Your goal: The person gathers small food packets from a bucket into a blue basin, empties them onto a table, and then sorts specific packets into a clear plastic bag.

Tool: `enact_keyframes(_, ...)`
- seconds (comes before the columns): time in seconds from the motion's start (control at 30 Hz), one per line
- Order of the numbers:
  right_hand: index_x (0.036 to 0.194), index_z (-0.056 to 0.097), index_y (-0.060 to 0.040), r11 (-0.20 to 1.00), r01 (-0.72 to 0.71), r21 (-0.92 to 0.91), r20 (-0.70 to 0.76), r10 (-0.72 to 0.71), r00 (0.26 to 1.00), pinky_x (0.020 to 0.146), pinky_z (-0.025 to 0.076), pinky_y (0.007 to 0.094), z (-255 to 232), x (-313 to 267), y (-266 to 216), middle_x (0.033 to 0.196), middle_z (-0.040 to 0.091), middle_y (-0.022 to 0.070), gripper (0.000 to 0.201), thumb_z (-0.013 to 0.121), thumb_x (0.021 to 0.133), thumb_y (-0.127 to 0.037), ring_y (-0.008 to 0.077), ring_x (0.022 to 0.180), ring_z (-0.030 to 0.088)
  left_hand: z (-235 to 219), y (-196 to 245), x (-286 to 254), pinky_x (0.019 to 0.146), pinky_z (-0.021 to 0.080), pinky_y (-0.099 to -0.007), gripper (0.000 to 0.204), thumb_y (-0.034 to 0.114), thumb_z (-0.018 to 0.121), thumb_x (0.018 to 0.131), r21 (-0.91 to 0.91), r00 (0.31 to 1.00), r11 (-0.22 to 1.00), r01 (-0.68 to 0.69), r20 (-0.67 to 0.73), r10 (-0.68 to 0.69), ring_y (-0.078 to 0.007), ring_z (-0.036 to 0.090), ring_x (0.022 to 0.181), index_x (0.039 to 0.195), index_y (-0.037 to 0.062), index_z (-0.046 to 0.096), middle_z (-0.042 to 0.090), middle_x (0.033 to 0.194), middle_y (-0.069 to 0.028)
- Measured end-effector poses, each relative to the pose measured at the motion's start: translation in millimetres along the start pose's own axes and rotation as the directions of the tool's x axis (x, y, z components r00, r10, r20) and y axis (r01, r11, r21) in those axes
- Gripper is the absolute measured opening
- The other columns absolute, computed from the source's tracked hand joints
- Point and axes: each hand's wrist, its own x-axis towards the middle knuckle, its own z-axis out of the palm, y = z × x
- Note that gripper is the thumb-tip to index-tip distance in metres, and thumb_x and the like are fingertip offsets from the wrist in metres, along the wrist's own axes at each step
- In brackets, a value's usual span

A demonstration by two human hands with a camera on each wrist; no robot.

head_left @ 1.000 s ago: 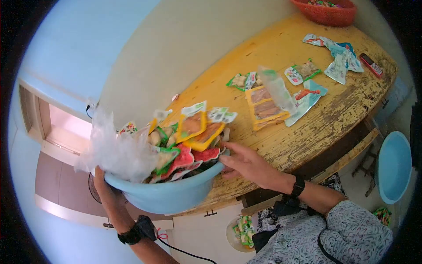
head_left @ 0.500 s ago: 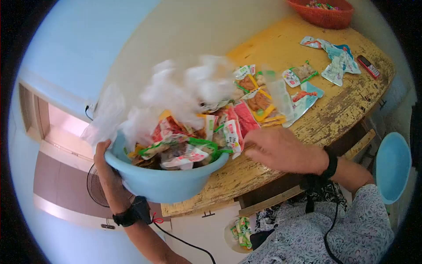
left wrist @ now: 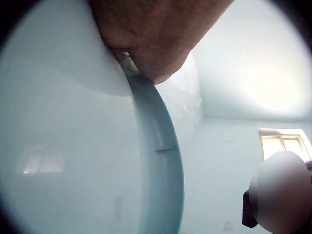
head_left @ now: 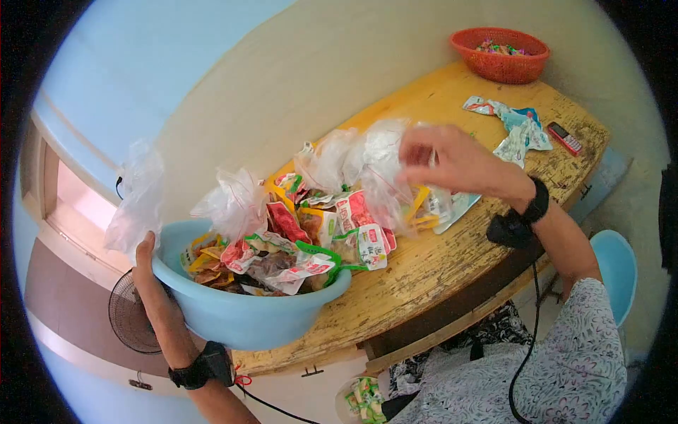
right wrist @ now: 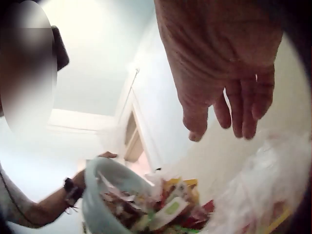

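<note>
My left hand (head_left: 146, 258) grips the rim of a light blue plastic basin (head_left: 247, 318), which is tilted toward the table. Snack packets (head_left: 282, 265) fill it and spread over its far rim onto the tabletop. In the left wrist view the hand (left wrist: 156, 39) curls over the rim beside the basin's smooth outer wall (left wrist: 63, 126). My right hand (head_left: 455, 159) hovers above clear plastic bags (head_left: 385, 152) lying among the spilled packets. In the right wrist view its fingers (right wrist: 239, 105) hang loose, with nothing between them.
The yellow wooden table (head_left: 381, 283) has worn paint. Toward its far end are a red basket (head_left: 501, 67) of small wrapped items, pale blue-white packets (head_left: 522, 134) and a phone (head_left: 563, 139). A fan (head_left: 131, 314) stands below left; another blue basin (head_left: 614, 272) is at right.
The basin has tipped toward the table, and packets and plastic bags have come out onto it. My right hand has left the basin's side and moved up and right. My left hand stays on the rim.
</note>
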Motion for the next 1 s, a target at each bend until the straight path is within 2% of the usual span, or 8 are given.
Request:
enact_keyframes(0.07,0.12,0.066,-0.0062,0.954,-0.001,-0.301,-0.273,-0.085,0.958,0.091,0.053,0.0434,-2.6,14.7,23.0,0.113,0.069,0.0184,0.056,0.076,0.085,-0.048,0.0258,0.11,0.067,-2.1,-0.1,-0.3,0.078,0.052,-0.0333,0.056,0.044,0.069,0.087,0.035,1.0,0.999,-0.029,-0.001,0.029,-0.0235,0.065,0.083,0.113,-0.0048,0.062,0.066,0.098,-0.014)
enact_keyframes(0.17,0.152,0.038,-0.0056,0.985,0.089,-0.151,-0.067,-0.1,0.993,0.114,0.038,0.0427,-1.8,49.3,84.8,0.152,0.043,0.0195,0.087,0.077,0.086,-0.047,0.0296,0.141,0.041,3.4,0.0,-2.5,0.077,0.052,-0.0331,0.057,0.046,0.07,0.086,0.009,0.999,1.0,-0.022,-0.03,0.023,-0.0231,0.065,0.082,0.112,-0.0044,0.063,0.066,0.097,-0.0139)
enact_keyframes(0.27,0.159,0.02,-0.0053,0.997,-0.053,0.063,0.228,0.038,0.973,0.121,0.028,0.0426,7.3,78.9,110.9,0.162,0.027,0.0205,0.105,0.078,0.084,-0.052,0.0338,0.149,0.028,-0.9,-3.7,2.4,0.076,0.052,-0.0324,0.058,0.047,0.07,0.086,0.038,0.998,0.999,-0.025,-0.053,0.027,-0.0224,0.064,0.081,0.111,-0.0039,0.063,0.066,0.095,-0.0129)
enact_keyframes(0.37,0.16,0.02,-0.0097,0.956,0.276,0.094,0.432,-0.289,0.854,0.119,0.031,0.0464,34.9,85.0,84.3,0.162,0.025,0.0224,0.114,0.083,0.076,-0.054,0.0359,0.147,0.032,3.5,-3.4,-3.0,0.076,0.051,-0.0316,0.056,0.047,0.07,0.085,0.049,0.99,0.995,-0.086,-0.105,0.091,-0.0214,0.064,0.08,0.11,-0.003,0.063,0.065,0.093,-0.0114)
enact_keyframes(0.47,0.161,0.02,-0.0168,0.795,0.485,-0.365,0.577,-0.216,0.788,0.107,0.044,0.0498,67.8,67.6,47.9,0.156,0.035,0.0236,0.114,0.087,0.073,-0.043,0.0409,0.134,0.048,-7.4,-0.3,-3.2,0.082,0.051,-0.0332,0.052,0.048,0.066,0.091,0.1,1.0,0.995,0.005,-0.023,-0.003,-0.021,0.063,0.088,0.111,-0.0002,0.063,0.065,0.097,-0.0084)
enact_keyframes(0.7,0.162,0.006,-0.0286,0.924,0.245,-0.292,0.581,-0.032,0.814,0.08,0.051,0.0469,61.9,111.0,16.6,0.101,0.067,0.0232,0.127,0.09,0.066,-0.022,0.0416,0.098,0.066,-6.0,-3.2,-9.0,0.084,0.051,-0.0319,0.06,0.042,0.07,0.087,0.022,0.995,0.995,-0.095,-0.004,0.095,-0.0201,0.064,0.095,0.125,-0.0037,0.058,0.065,0.111,-0.0124)
enact_keyframes(0.83,0.163,0.003,-0.0219,0.943,0.326,-0.064,0.682,-0.197,0.704,0.099,0.048,0.046,74.8,164.8,49.6,0.131,0.06,0.0266,0.133,0.093,0.065,-0.022,0.0407,0.121,0.059,-6.3,-2.2,-6.2,0.087,0.051,-0.0317,0.059,0.04,0.069,0.088,0.03,0.995,0.995,-0.093,-0.017,0.093,-0.0205,0.064,0.099,0.126,-0.0037,0.058,0.065,0.113,-0.0126)
enact_keyframes(1.0,0.162,0.013,-0.0139,0.953,0.237,-0.191,0.735,-0.021,0.677,0.108,0.044,0.0447,102.2,212.9,68.4,0.149,0.048,0.0246,0.126,0.093,0.065,-0.03,0.0366,0.136,0.049,-3.2,0.8,-10.8,0.09,0.05,-0.032,0.058,0.037,0.068,0.088,0.05,0.987,0.986,-0.16,-0.012,0.161,-0.0212,0.063,0.102,0.128,-0.0032,0.056,0.064,0.116,-0.013)
